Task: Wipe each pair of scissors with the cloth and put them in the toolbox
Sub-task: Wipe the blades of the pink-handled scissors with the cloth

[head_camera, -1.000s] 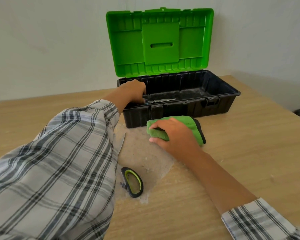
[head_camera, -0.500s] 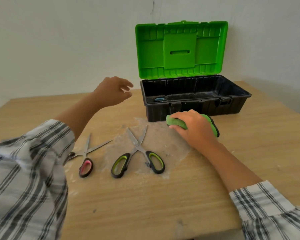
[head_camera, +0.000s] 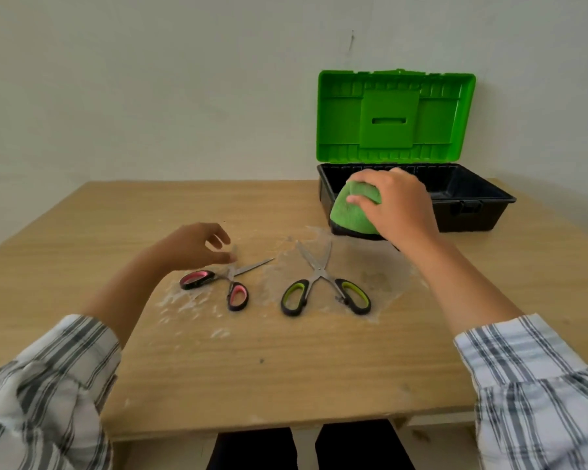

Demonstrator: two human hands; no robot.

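Two pairs of scissors lie open on the wooden table (head_camera: 286,374). The pink-handled scissors (head_camera: 225,283) are on the left, the green-handled scissors (head_camera: 323,286) to their right. My left hand (head_camera: 197,247) hovers just above the pink pair's blades, fingers loosely curled and holding nothing. My right hand (head_camera: 394,205) grips the bunched green cloth (head_camera: 348,217) and holds it lifted in front of the toolbox's left end. The black toolbox (head_camera: 472,212) stands at the back right with its green lid (head_camera: 394,117) upright. Its inside is mostly hidden.
White powdery smears cover the table around and under the scissors. A pale wall runs close behind the table and the toolbox. The table's near edge is at the bottom, with my dark-trousered legs below it.
My left hand has left the toolbox and come down over the pink scissors. My right hand has lifted the cloth off the table. The view has swung left.
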